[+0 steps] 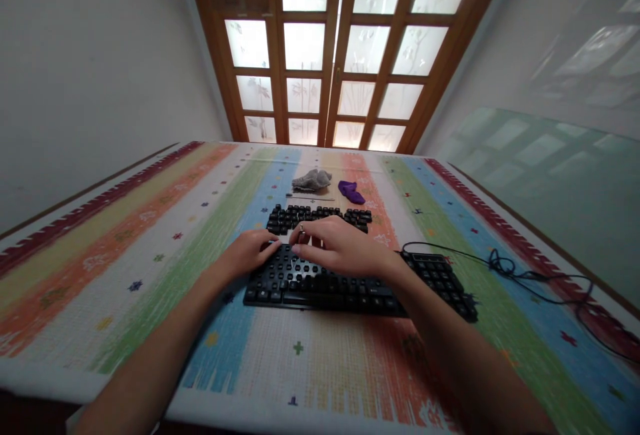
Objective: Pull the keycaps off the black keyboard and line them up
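Observation:
A black keyboard (320, 300) lies on the striped tablecloth, many of its upper-left keys off and their bare mounts showing. My left hand (249, 250) grips the keyboard's back left corner, thumb on the top edge and fingers bent behind it. Over the back row, my right hand (337, 243) is closed in a pinch, with a small dark keycap (302, 232) at its fingertips. Just behind the keyboard, loose black keycaps (280, 218) are laid out in rows, partly hidden by my right hand.
Behind the keycaps lie a thin rod-like tool (313, 198), a crumpled grey cloth (311, 180) and a purple cloth (351, 192). The keyboard's black cable (505, 267) is bundled and trails off to the right. Beyond the table (165, 275) stand wood-framed glass doors (327, 82).

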A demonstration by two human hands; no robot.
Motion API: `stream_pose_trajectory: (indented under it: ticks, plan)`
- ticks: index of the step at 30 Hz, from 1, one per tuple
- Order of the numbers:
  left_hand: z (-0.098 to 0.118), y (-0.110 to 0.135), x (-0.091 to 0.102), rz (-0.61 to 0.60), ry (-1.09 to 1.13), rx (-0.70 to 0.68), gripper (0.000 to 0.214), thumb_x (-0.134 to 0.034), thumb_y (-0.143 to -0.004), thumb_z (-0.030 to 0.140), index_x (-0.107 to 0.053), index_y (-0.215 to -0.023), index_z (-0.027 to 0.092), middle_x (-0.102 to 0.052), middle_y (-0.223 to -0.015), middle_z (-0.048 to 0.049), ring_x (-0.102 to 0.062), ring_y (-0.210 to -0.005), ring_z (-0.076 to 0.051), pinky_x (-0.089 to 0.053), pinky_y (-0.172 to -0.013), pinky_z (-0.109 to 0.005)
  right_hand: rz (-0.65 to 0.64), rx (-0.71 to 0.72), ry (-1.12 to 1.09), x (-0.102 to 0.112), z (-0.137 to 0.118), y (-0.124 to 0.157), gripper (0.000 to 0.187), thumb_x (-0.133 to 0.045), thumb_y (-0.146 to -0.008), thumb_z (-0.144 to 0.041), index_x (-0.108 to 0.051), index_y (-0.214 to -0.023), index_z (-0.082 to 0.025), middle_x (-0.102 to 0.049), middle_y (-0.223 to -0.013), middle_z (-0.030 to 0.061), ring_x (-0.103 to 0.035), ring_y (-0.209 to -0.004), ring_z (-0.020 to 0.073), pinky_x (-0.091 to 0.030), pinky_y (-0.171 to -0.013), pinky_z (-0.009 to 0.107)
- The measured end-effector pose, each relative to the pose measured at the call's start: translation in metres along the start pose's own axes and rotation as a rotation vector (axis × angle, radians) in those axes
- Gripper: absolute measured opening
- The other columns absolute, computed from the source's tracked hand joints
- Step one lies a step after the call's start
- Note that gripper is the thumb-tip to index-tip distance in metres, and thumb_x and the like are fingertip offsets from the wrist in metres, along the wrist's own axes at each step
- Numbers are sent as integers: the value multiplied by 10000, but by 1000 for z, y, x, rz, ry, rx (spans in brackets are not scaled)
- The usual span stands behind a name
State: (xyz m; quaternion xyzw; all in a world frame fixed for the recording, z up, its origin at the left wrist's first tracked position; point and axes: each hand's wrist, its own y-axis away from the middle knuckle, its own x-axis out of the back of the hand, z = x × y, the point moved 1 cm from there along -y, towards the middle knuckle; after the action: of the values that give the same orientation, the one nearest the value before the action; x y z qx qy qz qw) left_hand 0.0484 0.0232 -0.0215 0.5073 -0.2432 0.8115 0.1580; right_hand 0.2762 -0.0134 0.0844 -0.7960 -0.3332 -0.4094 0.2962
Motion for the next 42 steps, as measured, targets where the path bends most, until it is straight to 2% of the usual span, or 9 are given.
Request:
stream_pose_trajectory:
  ticks: [4,9,15,22,28,36,42]
  plan:
    - [1,0,-2,-40,-37,-7,291,-463,-967,288,-712,-869,171,-707,-825,-65,-646,-784,-189,-480,-744,-304,-56,11,-24,-9,-5,-2,175,-553,-961,-242,-692,-993,-141,-706,-835,40,-618,-755,155,-425,-716,271]
    - [2,2,-3,-41,-77,-21,300,-474,-972,336,-717,-901,176,-713,-866,-71,-652,-824,-199,-479,-763,-307,-94,40,-62,-25,-1,-2,166,-560,-955,-232,-699,-991,-149,-716,-866,44,-627,-769,156,-446,-740,272]
    - [-1,2,-5,-40,-116,-55,329,-484,-978,409,-714,-925,180,-704,-847,-63,-640,-801,-189,-464,-736,-289,-39,-53,-150,-33,4,7,174,-559,-954,-242,-692,-1019,-150,-712,-836,40,-630,-728,148,-459,-685,258]
    - [-2,3,-5,-45,-105,-66,342,-480,-979,414,-708,-879,179,-695,-819,-63,-632,-784,-193,-458,-730,-295,38,-145,-225,-40,5,21,189,-565,-949,-251,-703,-1021,-145,-713,-804,31,-617,-675,136,-454,-650,252]
    - [-2,4,-5,-36,-95,-62,342,-477,-975,415,-708,-884,181,-698,-815,-62,-635,-785,-193,-461,-733,-296,117,-204,-283,-48,5,30,173,-565,-944,-233,-706,-1006,-153,-727,-861,40,-627,-698,141,-457,-642,258]
    - [1,4,-3,-50,-126,-44,344,-479,-970,410,-720,-896,175,-707,-824,-72,-644,-788,-206,-463,-734,-306,221,-236,-296,-63,2,32,178,-562,-930,-233,-691,-836,-153,-745,-889,63,-608,-654,136,-447,-635,268]
    - [4,4,-2,-68,-147,-29,341,-481,-968,402,-721,-900,169,-715,-835,-81,-649,-785,-211,-462,-719,-307,247,-203,-274,-66,-3,27,166,-552,-926,-210,-677,-831,-157,-738,-868,58,-632,-701,148,-460,-669,271]
